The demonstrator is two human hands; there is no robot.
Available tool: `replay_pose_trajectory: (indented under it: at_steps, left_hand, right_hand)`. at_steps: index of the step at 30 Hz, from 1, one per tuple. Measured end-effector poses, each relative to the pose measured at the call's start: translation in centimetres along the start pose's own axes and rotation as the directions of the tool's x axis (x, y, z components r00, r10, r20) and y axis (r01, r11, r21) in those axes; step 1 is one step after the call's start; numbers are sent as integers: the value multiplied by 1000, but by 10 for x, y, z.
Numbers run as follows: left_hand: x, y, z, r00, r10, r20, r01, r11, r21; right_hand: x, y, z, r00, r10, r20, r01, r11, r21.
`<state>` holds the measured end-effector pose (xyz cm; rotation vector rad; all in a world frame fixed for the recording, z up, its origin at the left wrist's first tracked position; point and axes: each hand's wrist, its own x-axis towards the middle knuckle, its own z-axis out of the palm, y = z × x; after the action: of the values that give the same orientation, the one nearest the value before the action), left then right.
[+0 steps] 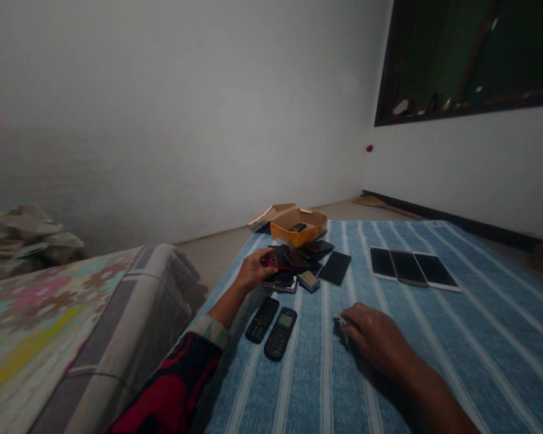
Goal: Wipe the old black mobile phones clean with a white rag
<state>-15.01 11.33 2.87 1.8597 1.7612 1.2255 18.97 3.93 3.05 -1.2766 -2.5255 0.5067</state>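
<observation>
My left hand (253, 269) is closed on the left end of a red-and-black phone (274, 260) at the edge of a pile of dark phones (302, 256). Closer to me, my right hand (374, 334) is curled low over the striped cloth. A small grey and dark thing (339, 320) pokes out between its fingers; most of it is hidden. Two black keypad phones, one on the left (262, 319) and one on the right (281, 333), lie side by side between my hands. A small blue-edged phone (308, 281) rests by the pile, beside a flat black phone (335, 268).
Behind the pile stands an open orange box (298, 228) with a dark phone inside. Three white-framed phones (408, 267) lie in a row at the right. Blue striped cloth (493, 374) covers the table. A cloth-covered bed or seat (117, 337) is at the left.
</observation>
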Motion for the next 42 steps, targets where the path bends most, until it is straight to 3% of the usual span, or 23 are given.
replay_pose_trajectory:
  at_steps: [10,20,24,31,36,42]
  left_hand:
    - [-16,6,0,1000,12,-16,-10,997,73]
    - [-19,-7,6,999,-2,-32,3,999,32]
    - [-10,-14,3,1000,1,6,-1,1000,-28]
    - [30,-10,-8,986,17,164,-2,995,-95]
    - [39,1,-11,972,23,232,-19,1000,-18]
    - [13,16,-11,973,76,220,-114,980,164]
  right_hand:
    - [-2,-3,-1,1000,-10,-7,10,1000,11]
    - [-1,-3,-2,1000,-2,8,2,1000,10]
    - [-1,-2,-1,1000,-3,1,3,1000,10]
    - [-1,0,2,1000,-16,-16,16,1000,18]
    - [0,2,4,1000,-24,-19,24,1000,19]
    - [-1,3,4,999,-34,-23,34,999,25]
